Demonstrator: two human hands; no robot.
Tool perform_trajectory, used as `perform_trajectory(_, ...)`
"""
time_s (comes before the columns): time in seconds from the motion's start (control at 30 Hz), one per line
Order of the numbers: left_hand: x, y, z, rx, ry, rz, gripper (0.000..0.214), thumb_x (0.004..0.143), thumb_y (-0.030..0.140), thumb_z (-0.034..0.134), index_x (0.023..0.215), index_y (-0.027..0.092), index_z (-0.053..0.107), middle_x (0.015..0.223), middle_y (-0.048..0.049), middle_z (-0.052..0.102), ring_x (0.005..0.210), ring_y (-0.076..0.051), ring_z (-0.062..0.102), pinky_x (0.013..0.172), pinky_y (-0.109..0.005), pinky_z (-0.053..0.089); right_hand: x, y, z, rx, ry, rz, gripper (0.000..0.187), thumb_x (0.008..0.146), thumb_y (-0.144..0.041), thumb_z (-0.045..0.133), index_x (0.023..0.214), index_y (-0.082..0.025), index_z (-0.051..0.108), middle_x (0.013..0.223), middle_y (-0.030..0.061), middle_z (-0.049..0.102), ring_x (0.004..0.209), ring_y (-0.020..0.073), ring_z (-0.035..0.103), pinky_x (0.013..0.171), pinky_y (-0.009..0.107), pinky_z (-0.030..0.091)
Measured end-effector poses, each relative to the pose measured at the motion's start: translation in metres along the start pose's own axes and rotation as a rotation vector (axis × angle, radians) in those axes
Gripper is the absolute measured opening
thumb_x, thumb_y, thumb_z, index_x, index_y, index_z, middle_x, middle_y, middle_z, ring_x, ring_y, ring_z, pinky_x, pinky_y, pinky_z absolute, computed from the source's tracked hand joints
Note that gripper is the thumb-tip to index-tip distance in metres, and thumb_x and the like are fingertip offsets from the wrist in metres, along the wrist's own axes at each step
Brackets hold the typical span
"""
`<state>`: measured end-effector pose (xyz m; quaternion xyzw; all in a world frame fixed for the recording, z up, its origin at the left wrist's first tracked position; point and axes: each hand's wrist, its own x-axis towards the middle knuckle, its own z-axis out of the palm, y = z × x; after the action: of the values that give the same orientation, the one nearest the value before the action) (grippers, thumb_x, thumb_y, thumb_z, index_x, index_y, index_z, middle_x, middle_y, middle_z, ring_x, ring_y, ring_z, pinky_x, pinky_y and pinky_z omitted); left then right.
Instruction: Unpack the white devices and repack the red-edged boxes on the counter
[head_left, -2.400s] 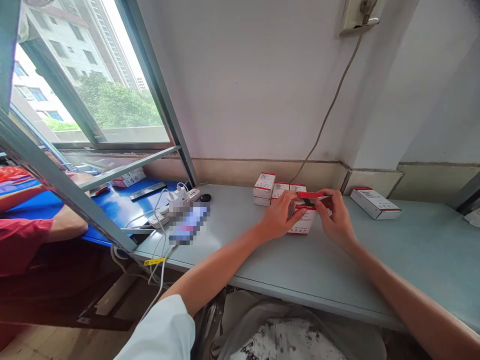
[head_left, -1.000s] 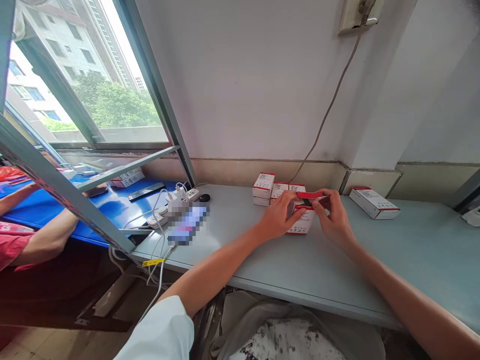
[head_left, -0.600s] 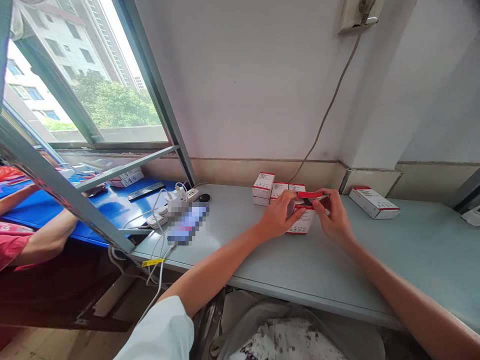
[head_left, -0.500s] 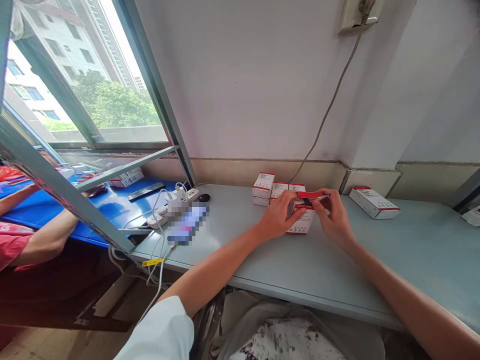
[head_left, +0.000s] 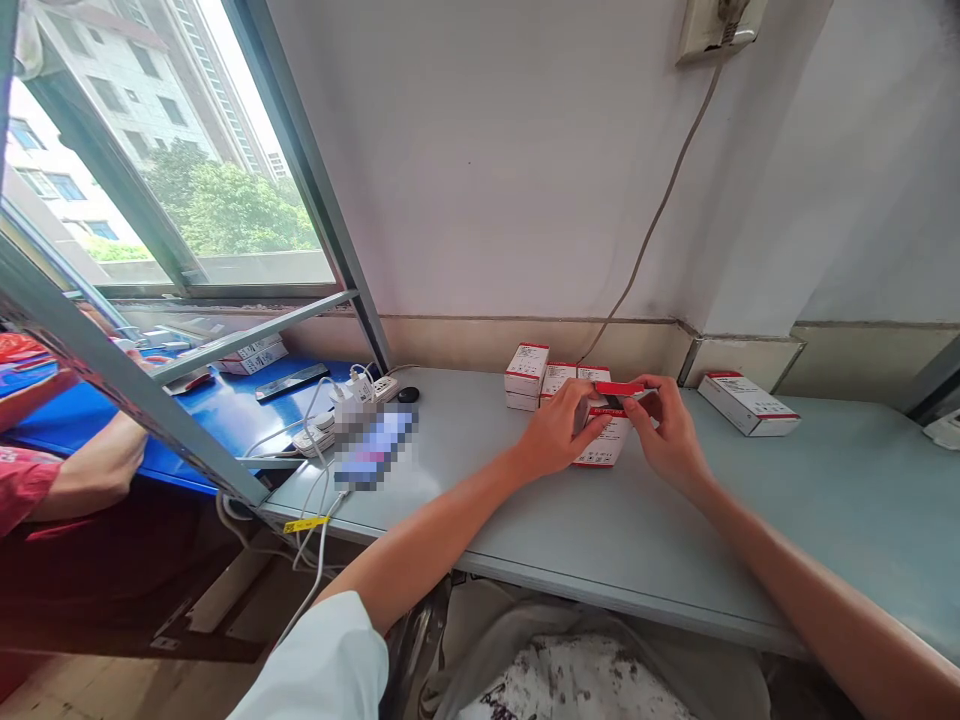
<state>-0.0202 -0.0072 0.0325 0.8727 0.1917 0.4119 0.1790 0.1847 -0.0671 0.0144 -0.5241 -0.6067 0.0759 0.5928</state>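
Up close, our left hand and right hand pinch a white carton with red trim on the pale blue-grey metal bench, fingers nearly closed on it from both sides. That two-handed grip seems to keep the carton steady, with its red flap up where we can reach it. At 11 o'clock, more white cartons stand against the wall, and a lone white carton lies at 3 o'clock. Farther off at 9 o'clock, a white power strip sits crowded with chargers.
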Motion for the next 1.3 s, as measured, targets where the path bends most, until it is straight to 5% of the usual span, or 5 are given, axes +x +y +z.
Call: perform_trajectory(1.3, 0.0003, -0.0001, 0.0000, -0.031, 0.000, 0.020, 0.034, 0.111, 0.054, 0.057, 0.129, 0.026, 0.051, 0.134, -0.0099, 0.066, 0.105, -0.023, 0.069, 0.084, -0.040, 0.056, -0.0015, -0.0023, -0.0016, 0.013, -0.034, 0.051, 0.041, 0.105, -0.065, 0.058, 0.123, -0.028, 0.058, 0.096, 0.0045, 0.067, 0.075, 0.0208, 0.062, 0.054, 0.030, 0.046)
